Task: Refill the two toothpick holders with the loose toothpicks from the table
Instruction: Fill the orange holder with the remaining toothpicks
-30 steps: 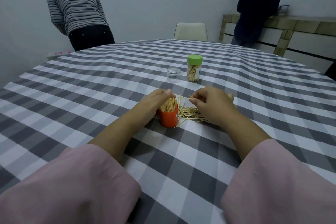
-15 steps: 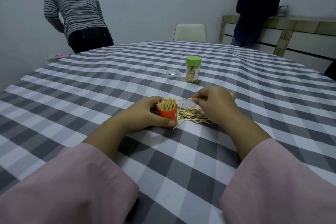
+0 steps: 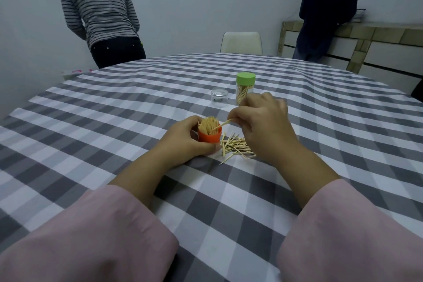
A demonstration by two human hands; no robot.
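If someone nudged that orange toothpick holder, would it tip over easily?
Probably yes: the orange holder is small and packed well above its rim, so likely top-heavy. The left hand gripping it suggests it needs steadying. It looks light; a push might slide it on the tablecloth.

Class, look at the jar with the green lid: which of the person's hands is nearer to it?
The right. The right hand is raised just in front of the jar with the green lid, overlapping its base in view; the left hand grips the orange holder, nearer the person.
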